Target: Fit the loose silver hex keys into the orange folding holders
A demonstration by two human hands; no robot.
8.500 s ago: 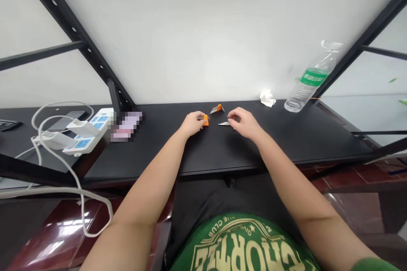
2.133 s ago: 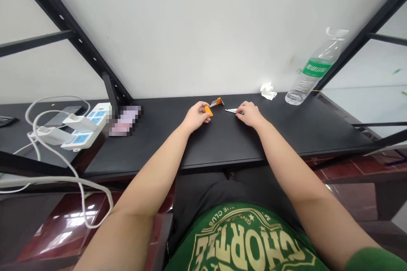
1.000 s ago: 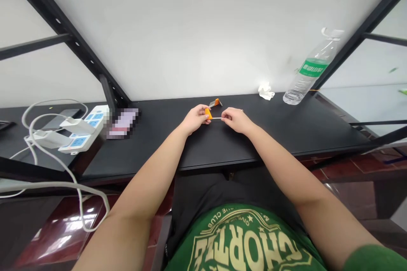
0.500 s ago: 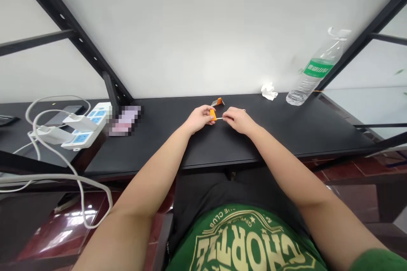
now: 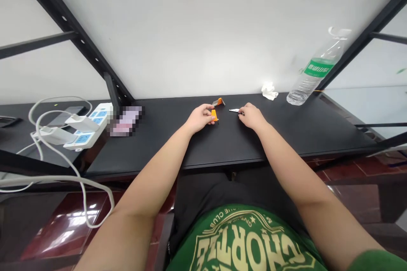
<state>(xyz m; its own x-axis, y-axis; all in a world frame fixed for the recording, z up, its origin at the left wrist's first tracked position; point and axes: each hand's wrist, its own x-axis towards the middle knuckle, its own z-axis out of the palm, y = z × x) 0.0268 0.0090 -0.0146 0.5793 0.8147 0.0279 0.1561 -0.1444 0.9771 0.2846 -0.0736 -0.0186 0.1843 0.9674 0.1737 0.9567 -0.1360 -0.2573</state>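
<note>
Pinched in my left hand (image 5: 201,119) is a small orange plastic piece (image 5: 214,115), held just above the desk. My right hand (image 5: 252,116) is to the right of it, apart from it, fingertips closed at some thin silvery metal rods (image 5: 234,111) on the desk. The rods' right ends are hidden under the fingers, so how many are gripped cannot be made out. Just behind my left hand lies a second orange piece (image 5: 219,101) with several thin metal rods against it, like a hex key holder.
The black desk (image 5: 165,139) meets a white wall. At the right stand a clear water bottle (image 5: 318,67) and a crumpled white tissue (image 5: 269,91). At the left are a blurred phone-like item (image 5: 126,121), a white power strip (image 5: 92,127) and looping white cables (image 5: 84,194).
My right hand has moved right, away from the orange piece, and a thin rod no longer spans between the hands. Silvery rods now show by its fingertips. My left hand stays nearly still.
</note>
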